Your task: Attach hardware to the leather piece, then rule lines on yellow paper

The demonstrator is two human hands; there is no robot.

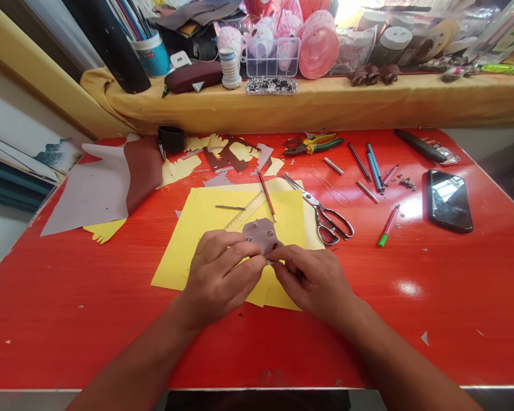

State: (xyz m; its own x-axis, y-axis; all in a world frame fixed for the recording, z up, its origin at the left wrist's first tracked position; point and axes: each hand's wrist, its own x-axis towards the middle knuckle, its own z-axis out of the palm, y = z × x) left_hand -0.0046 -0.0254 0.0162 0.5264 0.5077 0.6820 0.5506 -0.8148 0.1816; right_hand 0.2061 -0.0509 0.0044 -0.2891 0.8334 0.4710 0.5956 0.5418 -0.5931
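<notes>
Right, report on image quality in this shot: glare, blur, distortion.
Head view: a white glare spot marks the red tabletop right of the hands, the phone screen reflects a bright patch, and light washes out the top edge behind the shelf. The wide lens splays the table's edges outward. The left hand and right hand show no strong blur.

The left hand [216,279] and right hand [312,279] have free passage toward the near edge of the red table [68,319]. To the right, tailor's scissors [325,220] stand in the way, with a green marker [388,226] and a phone [449,201] beyond. Farther off, pliers [312,144] and scattered pens [370,165] obstruct reaching, while a grey sheet [89,191] blocks the left.
</notes>
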